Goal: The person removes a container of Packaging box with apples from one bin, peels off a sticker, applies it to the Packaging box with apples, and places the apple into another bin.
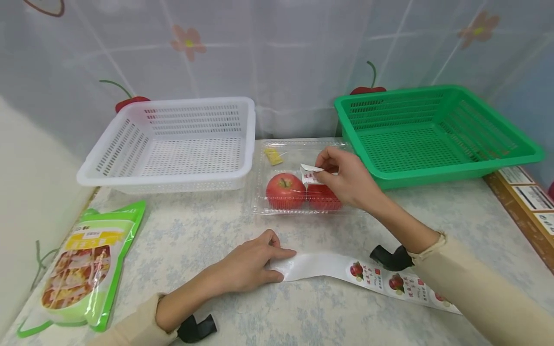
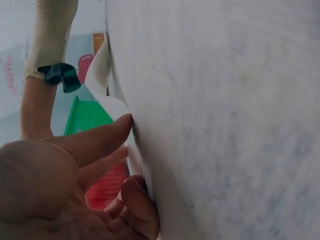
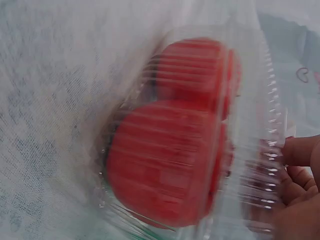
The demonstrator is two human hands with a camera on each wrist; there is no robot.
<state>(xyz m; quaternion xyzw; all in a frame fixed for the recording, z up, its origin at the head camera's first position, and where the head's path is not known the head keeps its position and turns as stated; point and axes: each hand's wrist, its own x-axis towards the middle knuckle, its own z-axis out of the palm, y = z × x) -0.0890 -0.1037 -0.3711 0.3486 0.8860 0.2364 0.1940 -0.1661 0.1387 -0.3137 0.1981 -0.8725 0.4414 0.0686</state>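
Observation:
My right hand (image 1: pixel 344 175) pinches a small white printed label (image 1: pixel 308 174) between thumb and fingers, above a clear plastic clamshell box (image 1: pixel 259 209). Two red apples (image 1: pixel 285 191) sit side by side in the box, the right one partly hidden by hand and label. Close up in the right wrist view, the apples (image 3: pixel 160 162) show through the ribbed plastic wall. On the table, my left hand (image 1: pixel 248 264) presses the blank end of a label strip (image 1: pixel 318 266) with straight thumb and index finger. Fruit labels are printed along the strip's right part, which runs under the right sleeve.
A white basket (image 1: pixel 248 168) stands behind left and a green basket (image 1: pixel 415 179) behind right, beside the box. A yellow packet (image 1: pixel 273 156) shows at the box's back left. A green food pouch (image 1: pixel 82 269) lies left. Brown printed cardboard (image 1: pixel 519 202) lines the right edge.

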